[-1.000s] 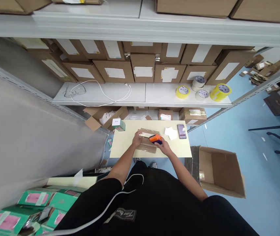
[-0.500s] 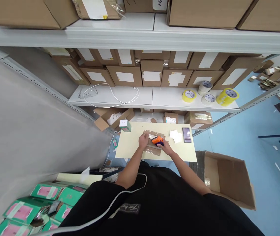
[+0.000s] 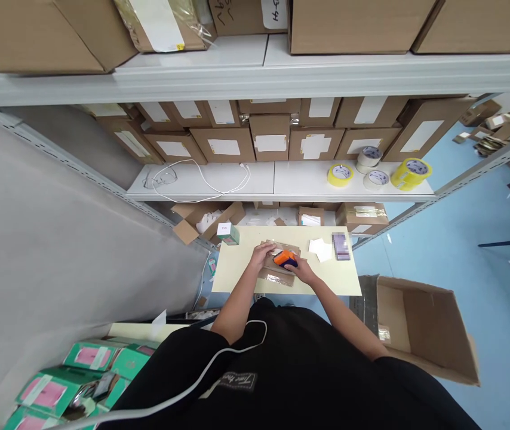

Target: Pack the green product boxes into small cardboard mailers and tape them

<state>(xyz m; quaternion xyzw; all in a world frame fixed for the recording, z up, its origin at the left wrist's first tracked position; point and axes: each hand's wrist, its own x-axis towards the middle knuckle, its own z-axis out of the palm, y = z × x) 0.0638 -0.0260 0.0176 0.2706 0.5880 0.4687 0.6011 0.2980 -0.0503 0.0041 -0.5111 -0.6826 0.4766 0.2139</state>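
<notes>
A small cardboard box (image 3: 277,278) with shiny clear tape lies on the pale yellow tabletop, flaps spread at front and back. My left hand (image 3: 261,254) rests at its left rear edge, fingers stretched out over the cardboard. In my right hand (image 3: 300,269) is an orange and dark-blue hand tool (image 3: 284,258), held over the middle of the box; its exact kind is too small to tell. The tool and hands hide part of the box's top. White paper pieces (image 3: 320,249) lie just right of the box.
On the table (image 3: 232,278) stand a green-and-white carton (image 3: 228,233) at left and a blurred purple item (image 3: 341,246) at right. Tape rolls (image 3: 340,174) and a white cable (image 3: 205,179) lie on the shelf ahead. An open carton (image 3: 425,322) sits on the right.
My left hand's fingers have straightened from a closed pose and reach across the back of the box. The orange-and-blue tool has shifted slightly left over the box. The camera view has tilted a little.
</notes>
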